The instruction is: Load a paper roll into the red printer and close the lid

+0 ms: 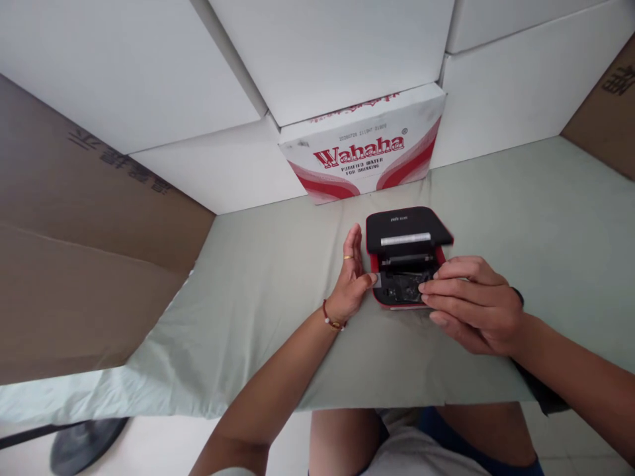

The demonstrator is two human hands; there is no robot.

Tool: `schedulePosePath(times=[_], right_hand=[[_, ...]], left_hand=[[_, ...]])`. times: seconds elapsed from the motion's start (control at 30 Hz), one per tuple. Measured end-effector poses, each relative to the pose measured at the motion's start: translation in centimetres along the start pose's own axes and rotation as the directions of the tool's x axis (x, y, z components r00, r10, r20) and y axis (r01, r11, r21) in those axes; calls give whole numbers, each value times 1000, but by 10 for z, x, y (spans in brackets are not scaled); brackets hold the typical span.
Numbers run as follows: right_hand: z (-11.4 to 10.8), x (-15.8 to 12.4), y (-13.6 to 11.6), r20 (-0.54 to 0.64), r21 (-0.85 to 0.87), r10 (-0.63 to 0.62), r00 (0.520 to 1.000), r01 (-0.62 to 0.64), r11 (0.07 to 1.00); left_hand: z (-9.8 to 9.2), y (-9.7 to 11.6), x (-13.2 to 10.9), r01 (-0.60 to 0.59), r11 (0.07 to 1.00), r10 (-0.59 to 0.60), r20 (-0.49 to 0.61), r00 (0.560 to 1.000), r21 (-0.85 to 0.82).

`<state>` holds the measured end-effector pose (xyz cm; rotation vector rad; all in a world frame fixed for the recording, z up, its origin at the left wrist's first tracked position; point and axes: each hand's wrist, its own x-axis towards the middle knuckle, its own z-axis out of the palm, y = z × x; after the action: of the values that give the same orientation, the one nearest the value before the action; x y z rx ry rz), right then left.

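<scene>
A small red-and-black label printer (409, 228) lies on the cloth with its black hinged lid raised. Inside its open compartment is a dark, shiny, crinkled piece (407, 287), perhaps in clear film; its kind is unclear. My left hand (353, 277) holds the printer's left side, thumb on the front left corner and fingers upright along the edge. From the right, my right hand (473, 304) reaches to the compartment, its fingers bunched and the tips against the dark piece and right rim. What those fingertips pinch is hidden.
A white-and-red water carton (367, 155) stands behind the printer, against stacked white boxes (337, 53). Brown cardboard boxes flank the left (89, 251) and right (605, 106). The pale green cloth (268, 284) ends at the front edge, above my legs.
</scene>
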<state>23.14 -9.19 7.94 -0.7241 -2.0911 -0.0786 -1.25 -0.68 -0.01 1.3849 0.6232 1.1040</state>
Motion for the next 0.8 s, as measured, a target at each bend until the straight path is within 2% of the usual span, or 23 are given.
schedulePosePath(times=[0.13,0.2,0.23,0.3,0.37,0.4,0.47,0.5,0.53,0.6,0.67,0.8], right_hand=[[-12,11,-6,117,77,77,990,-87,993],[-23,24,-7,218,131,163,962,-195,972],[-28,32,-5,282,144,225,933,-273,951],[-35,53,1,416,88,363,834,-434,896],[-33,76,12,550,-99,469,691,-504,858],[-29,87,17,606,-223,506,614,-479,849],[-13,105,27,679,-451,567,467,-344,824],[-3,112,31,692,-533,596,406,-270,802],[6,116,33,691,-588,621,369,-212,780],[22,120,37,678,-642,650,343,-155,751],[32,120,38,670,-656,659,342,-144,741],[37,116,39,640,-681,681,357,-149,717]], left_hand=[[-1,-5,1,-22,1000,22,15,1000,15],[0,-6,2,-26,1000,26,16,1000,4],[1,-6,2,-28,1000,28,13,1000,-8],[3,-5,3,-26,999,26,-13,1000,-45],[6,-4,4,-16,995,9,-70,998,-101],[7,-4,5,-2,992,-11,-104,994,-129],[9,-4,7,42,984,-71,-168,983,-171],[9,-4,9,66,980,-102,-194,976,-186],[9,-5,10,83,976,-127,-213,969,-200],[9,-6,12,93,970,-145,-232,962,-224],[8,-7,12,85,968,-138,-219,966,-237],[7,-8,13,97,971,-137,-179,974,-217]])
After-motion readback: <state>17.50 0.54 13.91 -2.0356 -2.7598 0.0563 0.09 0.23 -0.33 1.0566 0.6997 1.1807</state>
